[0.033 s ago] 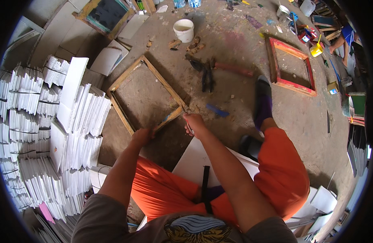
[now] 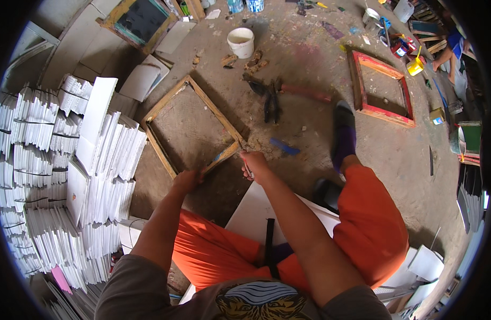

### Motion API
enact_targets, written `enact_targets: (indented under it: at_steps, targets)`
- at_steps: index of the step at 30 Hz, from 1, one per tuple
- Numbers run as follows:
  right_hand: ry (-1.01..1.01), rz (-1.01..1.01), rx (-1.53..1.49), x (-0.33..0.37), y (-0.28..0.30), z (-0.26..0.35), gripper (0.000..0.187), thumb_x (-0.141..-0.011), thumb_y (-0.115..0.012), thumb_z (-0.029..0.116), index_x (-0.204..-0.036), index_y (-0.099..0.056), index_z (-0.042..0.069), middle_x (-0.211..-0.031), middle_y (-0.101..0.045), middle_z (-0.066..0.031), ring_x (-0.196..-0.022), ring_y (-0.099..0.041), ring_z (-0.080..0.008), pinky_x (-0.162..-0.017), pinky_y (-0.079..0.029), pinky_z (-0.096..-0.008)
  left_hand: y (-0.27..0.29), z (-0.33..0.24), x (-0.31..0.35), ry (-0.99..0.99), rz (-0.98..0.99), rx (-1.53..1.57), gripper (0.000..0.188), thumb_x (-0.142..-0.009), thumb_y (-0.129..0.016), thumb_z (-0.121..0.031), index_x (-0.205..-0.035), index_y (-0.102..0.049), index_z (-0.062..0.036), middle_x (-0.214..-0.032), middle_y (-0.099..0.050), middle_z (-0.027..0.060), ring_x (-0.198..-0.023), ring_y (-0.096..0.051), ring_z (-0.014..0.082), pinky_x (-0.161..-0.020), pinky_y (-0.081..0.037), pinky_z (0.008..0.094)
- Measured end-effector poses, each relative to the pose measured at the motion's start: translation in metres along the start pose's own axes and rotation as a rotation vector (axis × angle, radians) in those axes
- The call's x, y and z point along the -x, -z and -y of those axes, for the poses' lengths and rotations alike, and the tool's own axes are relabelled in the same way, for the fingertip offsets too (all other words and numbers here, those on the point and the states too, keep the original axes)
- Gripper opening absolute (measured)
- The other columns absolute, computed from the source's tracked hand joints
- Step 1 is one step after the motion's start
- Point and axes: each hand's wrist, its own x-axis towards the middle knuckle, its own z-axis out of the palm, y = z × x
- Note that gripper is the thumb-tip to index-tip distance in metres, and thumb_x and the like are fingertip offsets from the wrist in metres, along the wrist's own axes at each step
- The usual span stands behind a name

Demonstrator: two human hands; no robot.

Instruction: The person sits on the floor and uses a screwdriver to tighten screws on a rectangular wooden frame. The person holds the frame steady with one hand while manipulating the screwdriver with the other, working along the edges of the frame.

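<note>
A bare wooden frame [image 2: 165,104] lies tilted on the dirty concrete floor in front of me. My left hand [image 2: 185,180] grips its near corner. My right hand [image 2: 254,162] is closed around a thin tool held against the frame's near rail, close to its right corner. I sit on a white board [image 2: 250,213] with my legs in orange trousers [image 2: 373,224] and a dark sock [image 2: 343,136] stretched out to the right.
Stacks of white sheets [image 2: 69,176] fill the left side. A white bucket [image 2: 241,41], dark pliers [image 2: 270,101] and a blue strip [image 2: 284,146] lie beyond the frame. A red frame [image 2: 360,90] lies at the right, near paint pots and another person [image 2: 453,48].
</note>
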Motion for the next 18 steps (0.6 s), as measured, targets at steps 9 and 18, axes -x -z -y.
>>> enact_targets:
  at_steps: [9, 18]
  targets:
    - [0.056, 0.003, 0.246, 0.049, 0.003, -0.015, 0.03, -0.103, -0.064, 0.044, -0.098, -0.064, 0.014, -0.068, -0.061, -0.0069, -0.048, -0.057, -0.0177, -0.041, -0.04, -0.038, -0.054, -0.028, 0.016, 0.153, -0.258, 0.009, 0.042, -0.098, -0.07, -0.05, -0.12, -0.075, -0.0151, -0.11, -0.078, 0.0171, -0.106, -0.076, 0.0377, -0.086, -0.062, 0.0502]
    - [0.133, 0.002, 0.385, 0.12, 0.01, -0.051, 0.035, -0.102, -0.065, 0.042, -0.115, -0.067, 0.01, -0.069, -0.062, -0.0072, -0.049, -0.059, -0.0185, -0.043, -0.044, -0.0357, -0.095, -0.109, 0.054, 0.133, -0.273, 0.123, 0.023, -0.099, -0.07, -0.036, -0.105, -0.083, -0.0176, -0.109, -0.081, 0.0108, -0.105, -0.079, 0.0284, -0.081, -0.065, 0.0429]
